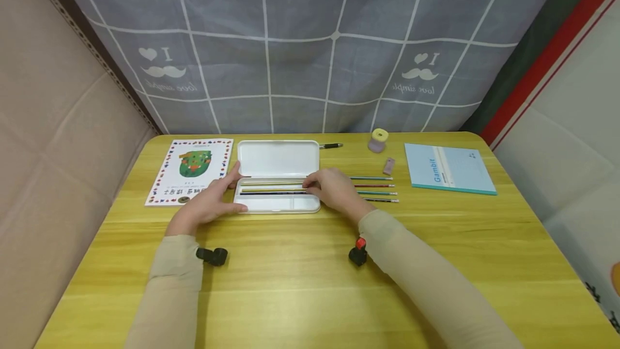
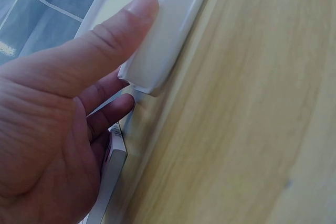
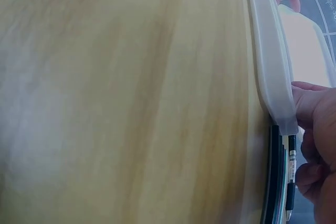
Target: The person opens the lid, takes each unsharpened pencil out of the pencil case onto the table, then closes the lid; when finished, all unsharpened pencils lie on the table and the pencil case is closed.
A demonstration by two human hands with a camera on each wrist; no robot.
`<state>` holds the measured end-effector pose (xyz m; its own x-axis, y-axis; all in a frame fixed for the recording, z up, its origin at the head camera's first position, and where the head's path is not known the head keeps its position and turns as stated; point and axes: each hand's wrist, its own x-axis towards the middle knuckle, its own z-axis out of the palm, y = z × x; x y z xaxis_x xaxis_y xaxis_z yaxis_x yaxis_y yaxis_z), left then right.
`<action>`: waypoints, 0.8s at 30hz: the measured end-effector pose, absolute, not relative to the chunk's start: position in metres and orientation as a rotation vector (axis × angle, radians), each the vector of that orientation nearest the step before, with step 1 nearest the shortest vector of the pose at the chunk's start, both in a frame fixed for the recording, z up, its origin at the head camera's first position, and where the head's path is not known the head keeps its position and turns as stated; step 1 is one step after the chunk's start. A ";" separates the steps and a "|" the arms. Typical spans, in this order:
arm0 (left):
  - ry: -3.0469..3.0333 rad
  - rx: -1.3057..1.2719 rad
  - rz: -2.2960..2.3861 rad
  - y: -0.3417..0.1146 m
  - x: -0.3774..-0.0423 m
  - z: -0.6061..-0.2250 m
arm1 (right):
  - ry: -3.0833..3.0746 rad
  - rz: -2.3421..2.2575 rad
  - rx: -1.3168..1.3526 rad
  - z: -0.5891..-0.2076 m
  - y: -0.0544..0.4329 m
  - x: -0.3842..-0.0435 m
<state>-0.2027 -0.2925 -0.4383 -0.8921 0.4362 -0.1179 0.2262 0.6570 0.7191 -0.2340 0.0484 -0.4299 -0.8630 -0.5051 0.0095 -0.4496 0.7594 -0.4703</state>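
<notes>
The open white pencil case [image 1: 266,204] rests on the table [image 1: 286,284] at centre, in front of a grey checked curtain [image 1: 300,69]. Its lid [image 1: 278,159] is folded back toward the curtain. The tray holds a dark pencil [image 1: 273,193] and yellowish pencils [image 1: 266,183], lying lengthwise.

The left hand [image 1: 208,201] is spread across the case's left end: the thumb lies on the near corner, the other fingers reach along the far side. Part of this hand covers the illustrated booklet [image 1: 195,163], left of the case. The right hand [image 1: 336,190], above the case's right end, has bent fingers and appears to pinch the dark pencil at its right end; the contact itself is hidden.

Four eraser-tipped pencils [image 1: 378,193] extend rightward beyond the right hand, roughly parallel; their left ends are covered in the head view. A black pen [image 1: 331,146] lies just beside the lid. Farther right stand a yellow-topped purple container [image 1: 378,140] and, nearer, a small mauve block [image 1: 389,166]. A blue "Gambit" notebook [image 1: 450,169] occupies the table's right side. Both sleeves [image 1: 176,268] are beige.
</notes>
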 end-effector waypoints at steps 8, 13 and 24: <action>2.611 0.548 1.072 -0.291 -0.201 -0.436 | 2.837 -0.898 -0.779 -0.433 0.054 -0.229; 2.613 0.531 1.060 -0.291 -0.201 -0.436 | 2.777 -1.097 -0.766 -0.431 0.064 -0.228; 2.611 0.520 1.051 -0.293 -0.201 -0.437 | 2.691 -1.382 -0.713 -0.432 0.104 -0.225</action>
<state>-0.2008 -0.2925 -0.4374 -0.8963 0.4266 -0.1208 0.2239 0.6708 0.7071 -0.2249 0.1037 -0.4316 -0.8941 -0.4120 0.1754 -0.3826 0.4993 -0.7774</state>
